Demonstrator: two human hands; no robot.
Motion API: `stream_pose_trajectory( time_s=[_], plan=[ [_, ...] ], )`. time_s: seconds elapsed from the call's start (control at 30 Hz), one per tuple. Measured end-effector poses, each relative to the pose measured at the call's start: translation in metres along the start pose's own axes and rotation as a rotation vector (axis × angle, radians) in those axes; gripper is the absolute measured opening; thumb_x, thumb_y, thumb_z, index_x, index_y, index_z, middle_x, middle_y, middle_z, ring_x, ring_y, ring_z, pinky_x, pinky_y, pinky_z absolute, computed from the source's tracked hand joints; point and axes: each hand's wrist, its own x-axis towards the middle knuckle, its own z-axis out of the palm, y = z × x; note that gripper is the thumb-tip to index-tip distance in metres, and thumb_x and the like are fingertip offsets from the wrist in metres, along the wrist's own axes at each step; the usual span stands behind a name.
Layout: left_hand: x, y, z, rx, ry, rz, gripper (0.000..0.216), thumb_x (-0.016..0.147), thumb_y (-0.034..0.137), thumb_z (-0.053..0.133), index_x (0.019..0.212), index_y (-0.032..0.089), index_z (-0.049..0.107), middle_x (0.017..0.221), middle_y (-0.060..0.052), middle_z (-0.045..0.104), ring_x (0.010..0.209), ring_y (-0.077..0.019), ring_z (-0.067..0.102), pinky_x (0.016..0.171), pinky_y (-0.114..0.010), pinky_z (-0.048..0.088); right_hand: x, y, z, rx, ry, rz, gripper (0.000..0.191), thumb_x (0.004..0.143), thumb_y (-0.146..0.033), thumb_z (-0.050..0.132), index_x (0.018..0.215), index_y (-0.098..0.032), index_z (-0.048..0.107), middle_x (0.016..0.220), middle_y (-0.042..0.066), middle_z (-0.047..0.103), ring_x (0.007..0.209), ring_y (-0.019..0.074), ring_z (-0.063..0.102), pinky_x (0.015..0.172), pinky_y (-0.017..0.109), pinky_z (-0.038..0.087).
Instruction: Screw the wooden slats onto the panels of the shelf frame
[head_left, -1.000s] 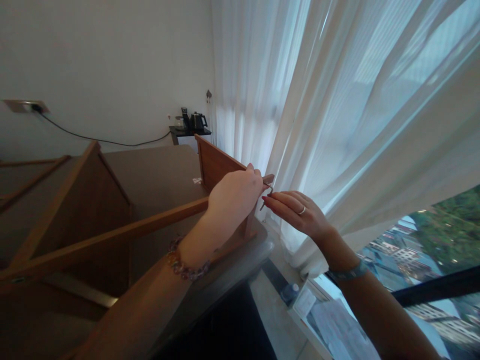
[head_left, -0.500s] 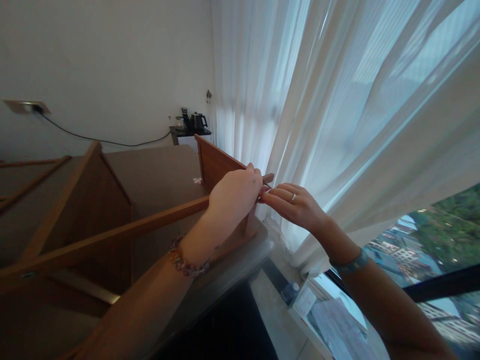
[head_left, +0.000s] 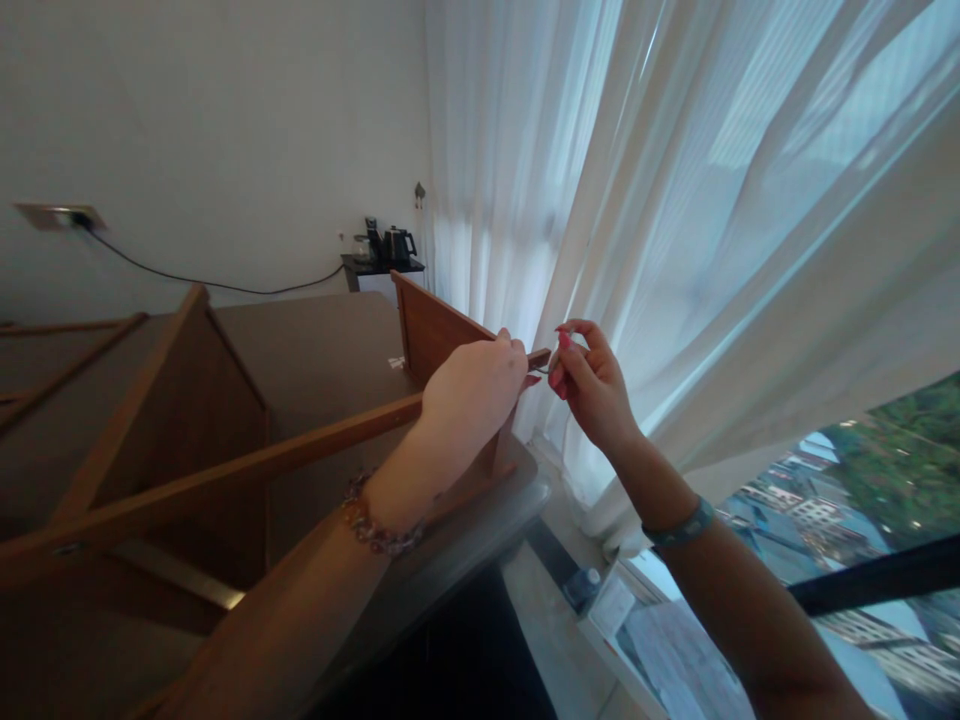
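My left hand is wrapped over the far end of a long wooden rail, part of a brown wooden furniture frame; its fingertips are mostly hidden behind the hand. Just to the right, my right hand pinches a thin metal piece that looks like an Allen key and reaches toward the rail's end. The fingers cover most of it. A wooden panel stands upright behind my left hand, joined near that end. Another panel stands farther left in the frame.
The frame rests on a beige table with a rounded edge. White curtains hang close on the right. Low at right are a white box with papers and a bottle. A black kettle stands at the back; a cord crosses the wall.
My right hand has shifted a little right and up from the rail's end and turned, its fingers now curled in a pinch. My left hand keeps its place on the rail.
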Motion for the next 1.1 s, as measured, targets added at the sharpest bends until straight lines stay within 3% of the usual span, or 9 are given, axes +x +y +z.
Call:
stream_pose_trajectory(
  time_s=[0.1, 0.3, 0.5, 0.6, 0.7, 0.8, 0.9, 1.0, 1.1],
  plan=[
    [0.0, 0.0, 0.001, 0.008, 0.029, 0.01, 0.038, 0.098, 0.038, 0.043, 0.113, 0.007, 0.059, 0.087, -0.012, 0.07, 0.072, -0.0241, 0.07, 0.054, -0.028, 0.038, -0.005, 0.012, 0.001, 0.026, 0.022, 0.038, 0.033, 0.091, -0.056, 0.049, 0.103, -0.027, 0.041, 0.057, -0.009, 0.049, 0.044, 0.0085, 0.044, 0.042, 0.024, 0.034],
    [0.001, 0.0, 0.002, 0.025, 0.011, 0.005, 0.038, 0.099, 0.037, 0.039, 0.112, 0.008, 0.06, 0.09, -0.012, 0.07, 0.072, -0.0243, 0.069, 0.054, -0.029, 0.038, -0.016, 0.026, 0.005, 0.034, 0.131, -0.038, 0.034, 0.089, -0.056, 0.054, 0.081, -0.026, 0.039, 0.061, -0.006, 0.056, 0.047, 0.0084, 0.047, 0.046, 0.023, 0.037],
    [0.0, 0.0, 0.004, 0.044, 0.035, 0.023, 0.038, 0.1, 0.036, 0.036, 0.113, 0.009, 0.059, 0.093, -0.012, 0.069, 0.072, -0.0236, 0.069, 0.053, -0.029, 0.038, -0.026, 0.035, -0.003, -0.366, 0.333, -0.238, 0.03, 0.086, -0.042, 0.064, 0.066, -0.022, 0.056, 0.059, -0.004, 0.054, 0.055, 0.0102, 0.046, 0.054, 0.026, 0.037],
    [0.0, -0.001, 0.004, 0.054, 0.024, 0.04, 0.034, 0.1, 0.03, 0.037, 0.112, 0.008, 0.059, 0.093, -0.012, 0.069, 0.071, -0.0233, 0.069, 0.053, -0.028, 0.038, -0.033, 0.033, -0.001, -0.558, 0.285, -0.304, 0.028, 0.088, -0.039, 0.062, 0.066, -0.021, 0.062, 0.06, -0.002, 0.06, 0.057, 0.0111, 0.05, 0.059, 0.028, 0.039],
    [0.0, -0.001, 0.003, 0.047, 0.004, 0.024, 0.03, 0.098, 0.023, 0.038, 0.113, 0.007, 0.059, 0.095, -0.013, 0.069, 0.071, -0.0237, 0.07, 0.052, -0.028, 0.039, -0.04, 0.02, 0.01, -0.55, 0.172, -0.207, 0.036, 0.091, -0.042, 0.056, 0.063, -0.021, 0.065, 0.057, -0.002, 0.062, 0.054, 0.0103, 0.053, 0.059, 0.027, 0.04],
    [0.001, 0.0, 0.003, 0.023, -0.012, -0.006, 0.03, 0.098, 0.02, 0.037, 0.114, 0.006, 0.058, 0.095, -0.013, 0.07, 0.071, -0.0243, 0.07, 0.053, -0.028, 0.041, -0.042, 0.003, 0.022, -0.286, 0.101, 0.035, 0.048, 0.095, -0.051, 0.047, 0.062, -0.02, 0.065, 0.054, -0.001, 0.061, 0.047, 0.0083, 0.049, 0.052, 0.025, 0.038],
    [0.001, 0.0, 0.002, 0.006, -0.016, -0.017, 0.03, 0.098, 0.017, 0.035, 0.115, 0.006, 0.057, 0.092, -0.013, 0.07, 0.073, -0.0236, 0.071, 0.055, -0.028, 0.043, -0.039, -0.005, 0.027, -0.039, 0.002, 0.223, 0.052, 0.091, -0.061, 0.047, 0.065, -0.019, 0.063, 0.048, -0.002, 0.055, 0.038, 0.0061, 0.037, 0.04, 0.023, 0.027],
    [0.001, 0.0, 0.001, 0.016, -0.02, -0.012, 0.029, 0.098, 0.018, 0.036, 0.113, 0.006, 0.058, 0.094, -0.013, 0.069, 0.074, -0.0238, 0.071, 0.056, -0.028, 0.045, -0.037, -0.004, 0.026, 0.053, -0.046, 0.299, 0.054, 0.088, -0.067, 0.047, 0.067, -0.019, 0.061, 0.046, -0.004, 0.051, 0.036, 0.0051, 0.031, 0.038, 0.023, 0.022],
    [0.001, 0.0, 0.001, 0.001, -0.024, -0.018, 0.028, 0.098, 0.017, 0.036, 0.113, 0.007, 0.058, 0.095, -0.013, 0.069, 0.075, -0.0236, 0.071, 0.058, -0.028, 0.046, -0.038, 0.001, 0.024, -0.029, -0.056, 0.269, 0.053, 0.09, -0.066, 0.043, 0.067, -0.02, 0.058, 0.047, -0.005, 0.051, 0.038, 0.0065, 0.035, 0.041, 0.024, 0.025]
  ],
)
